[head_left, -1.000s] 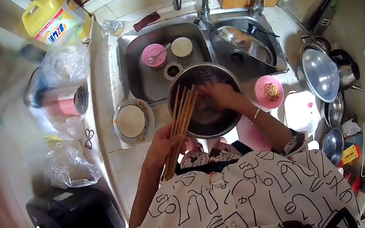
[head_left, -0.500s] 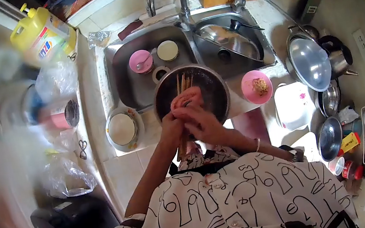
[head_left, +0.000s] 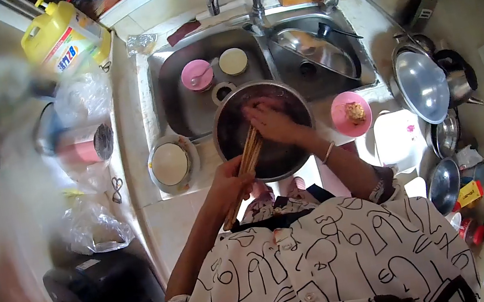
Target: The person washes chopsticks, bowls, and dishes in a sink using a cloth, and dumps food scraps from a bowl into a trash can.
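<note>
Several chopsticks lie bundled in the firm grasp of the left hand, their long axis slanting from the near left, by the person's waist, to the far right over the metal bowl at the sink's near edge. Farther right, the right hand reaches over that bowl, fingers nearer the bundle's far ends, a pink cloth showing beside them; shadow hides whether they grip it.
</note>
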Available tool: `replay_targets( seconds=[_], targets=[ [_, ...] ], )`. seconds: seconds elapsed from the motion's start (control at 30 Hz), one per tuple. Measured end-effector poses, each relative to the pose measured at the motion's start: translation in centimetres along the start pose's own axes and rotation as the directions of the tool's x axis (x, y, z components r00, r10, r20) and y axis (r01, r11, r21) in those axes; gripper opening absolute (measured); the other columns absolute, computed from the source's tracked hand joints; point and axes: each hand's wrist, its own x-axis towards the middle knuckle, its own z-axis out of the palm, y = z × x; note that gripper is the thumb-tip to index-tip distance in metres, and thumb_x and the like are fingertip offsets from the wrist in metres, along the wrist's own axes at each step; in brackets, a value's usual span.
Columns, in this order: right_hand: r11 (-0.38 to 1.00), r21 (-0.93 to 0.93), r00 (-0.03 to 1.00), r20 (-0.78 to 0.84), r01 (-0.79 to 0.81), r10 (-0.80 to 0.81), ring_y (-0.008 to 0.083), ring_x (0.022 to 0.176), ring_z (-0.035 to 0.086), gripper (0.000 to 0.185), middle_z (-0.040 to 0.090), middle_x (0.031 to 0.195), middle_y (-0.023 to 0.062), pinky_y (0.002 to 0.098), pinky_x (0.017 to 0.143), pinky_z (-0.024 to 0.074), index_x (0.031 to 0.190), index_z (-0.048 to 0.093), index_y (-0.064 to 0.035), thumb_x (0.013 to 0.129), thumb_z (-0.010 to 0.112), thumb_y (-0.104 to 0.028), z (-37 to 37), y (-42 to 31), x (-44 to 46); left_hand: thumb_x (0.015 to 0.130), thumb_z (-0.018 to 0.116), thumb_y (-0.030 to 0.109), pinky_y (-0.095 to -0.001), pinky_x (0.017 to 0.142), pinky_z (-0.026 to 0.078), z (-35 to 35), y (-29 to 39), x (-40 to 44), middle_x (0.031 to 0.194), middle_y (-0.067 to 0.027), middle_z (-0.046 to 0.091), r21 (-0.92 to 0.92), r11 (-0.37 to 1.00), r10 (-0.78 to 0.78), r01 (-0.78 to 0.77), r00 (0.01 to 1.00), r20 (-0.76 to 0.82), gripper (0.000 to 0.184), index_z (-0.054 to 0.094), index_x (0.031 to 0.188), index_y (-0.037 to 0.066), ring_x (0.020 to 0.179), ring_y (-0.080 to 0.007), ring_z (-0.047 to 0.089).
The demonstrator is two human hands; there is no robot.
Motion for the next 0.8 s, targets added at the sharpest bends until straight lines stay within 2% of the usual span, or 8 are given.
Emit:
replay_targets(
  seconds=[0.17, 0.23, 0.37, 0.47, 0.53, 0.63, 0.73, 0.8],
  targets=[
    [0.891, 0.26, 0.909, 0.297, -0.371, 0.292, 0.0335, 0.099, 0.046, 0.035, 0.045, 0.114, 0.018, 0.0391, 0.082, 0.0414, 0.115, 0.045, -0.0086, 0.082, 0.041, -0.019, -2.6, 0.5, 1.1, 0.079, 0.049, 0.005, -0.0211, 0.039, 0.035, -1.4, 0.6, -1.6, 0.064, -0.0032, 0.048, 0.024, 1.0, -0.007, 0.009, 0.996, -0.094, 0.02, 0.05, 0.099, -0.001, 0.047, -0.009, 0.043],
    [0.938, 0.042, 0.934, 0.126, -0.343, 0.335, 0.0374, 0.089, 0.05, 0.029, 0.048, 0.104, 0.0189, 0.0432, 0.071, 0.045, 0.104, 0.047, -0.0068, 0.077, 0.044, -0.014, -4.5, -1.7, 0.7, 0.076, 0.05, 0.002, -0.0225, 0.042, 0.04, -2.7, 0.1, -1.4, 0.067, -0.0049, 0.05, -0.064, 0.997, 0.036, -0.039, 0.998, -0.051, 0.018, 0.051, 0.094, -0.002, 0.049, -0.011, 0.048],
    [0.913, -0.3, 0.933, 0.143, -0.278, 0.331, 0.0391, 0.086, 0.052, 0.033, 0.046, 0.109, 0.0189, 0.0437, 0.071, 0.0458, 0.11, 0.043, -0.0088, 0.077, 0.046, -0.012, -1.6, -1.2, -0.9, 0.074, 0.051, 0.0, -0.0236, 0.048, 0.044, -2.4, -0.1, -0.5, 0.069, -0.0064, 0.053, -0.134, 0.989, 0.054, -0.063, 0.996, -0.07, 0.019, 0.051, 0.093, -0.002, 0.054, -0.0131, 0.052],
    [0.939, -0.082, 0.926, 0.156, -0.333, 0.342, 0.0349, 0.079, 0.056, 0.033, 0.051, 0.103, 0.0171, 0.0389, 0.069, 0.0474, 0.109, 0.046, -0.0077, 0.076, 0.05, -0.011, -0.5, 0.7, -1.5, 0.069, 0.05, -0.002, -0.0253, 0.046, 0.043, -1.6, -0.8, 0.6, 0.067, -0.0078, 0.053, -0.194, 0.977, 0.066, -0.083, 0.994, -0.091, 0.017, 0.052, 0.086, -0.001, 0.053, -0.0151, 0.053],
    [0.628, 0.597, 0.856, 0.228, -0.499, 0.464, 0.0263, 0.076, 0.058, 0.032, 0.056, 0.091, 0.0149, 0.033, 0.067, 0.0475, 0.106, 0.049, -0.0044, 0.074, 0.053, -0.01, -3.7, 0.3, -1.6, 0.069, 0.051, -0.001, -0.0258, 0.046, 0.043, -1.0, -1.2, 1.6, 0.068, -0.0088, 0.054, -0.136, 0.99, 0.023, -0.043, 0.99, -0.14, 0.018, 0.053, 0.086, -0.002, 0.055, -0.0154, 0.053],
    [0.429, 0.817, 0.848, 0.129, -0.384, 0.514, 0.0208, 0.076, 0.057, 0.03, 0.06, 0.086, 0.0108, 0.0296, 0.068, 0.0461, 0.104, 0.052, -0.0021, 0.074, 0.053, -0.007, -8.0, -2.6, -1.5, 0.069, 0.052, -0.001, -0.0265, 0.046, 0.044, -0.2, -2.2, 3.2, 0.068, -0.0073, 0.054, -0.137, 0.989, 0.024, -0.049, 0.984, -0.178, 0.019, 0.053, 0.088, -0.002, 0.055, -0.0154, 0.054],
    [0.412, 0.813, 0.862, 0.201, -0.412, 0.465, 0.0125, 0.088, 0.052, 0.035, 0.056, 0.1, 0.0058, 0.0244, 0.076, 0.0429, 0.111, 0.048, -0.0031, 0.075, 0.051, -0.004, -9.4, -5.1, -1.9, 0.07, 0.054, 0.0, -0.0256, 0.053, 0.046, 0.7, -2.0, 3.9, 0.08, -0.0065, 0.056, -0.203, 0.979, -0.029, -0.002, 0.988, -0.149, 0.027, 0.052, 0.097, 0.001, 0.065, -0.0157, 0.055],
    [0.649, 0.752, 0.951, -0.109, -0.11, 0.288, 0.0173, 0.097, 0.051, 0.036, 0.052, 0.109, 0.0102, 0.0278, 0.08, 0.0419, 0.112, 0.048, -0.0053, 0.076, 0.056, -0.008, -9.0, -7.3, -2.2, 0.072, 0.053, 0.001, -0.0263, 0.052, 0.046, 1.2, -2.0, 4.5, 0.079, -0.0056, 0.055, -0.231, 0.973, 0.001, -0.026, 0.994, -0.106, 0.025, 0.052, 0.096, 0.002, 0.063, -0.0156, 0.055]
  ],
)
